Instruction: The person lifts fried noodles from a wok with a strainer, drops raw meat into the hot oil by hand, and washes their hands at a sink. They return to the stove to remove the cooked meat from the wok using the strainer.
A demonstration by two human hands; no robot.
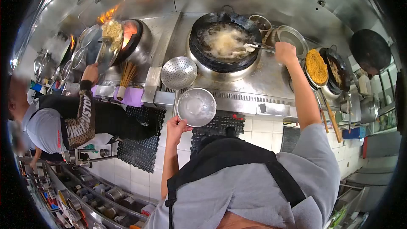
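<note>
My left hand grips the rim of a metal bowl coated inside with whitish residue. The bowl is in front of the stove edge. Closed around metal tongs, my right hand is at the right side of a large black wok. At the tongs' tip is a pale, battered-looking piece of food, over the wok's edge. Foaming oil bubbles in the wok. A perforated strainer ladle rests on the stovetop left of the wok, its handle passing behind the bowl.
On the left, a co-worker's hand holds a ladle in a tilted wok of food beside open flames. A bamboo brush stands near a purple cloth. To the right are a strainer of orange crumbs and a smaller wok.
</note>
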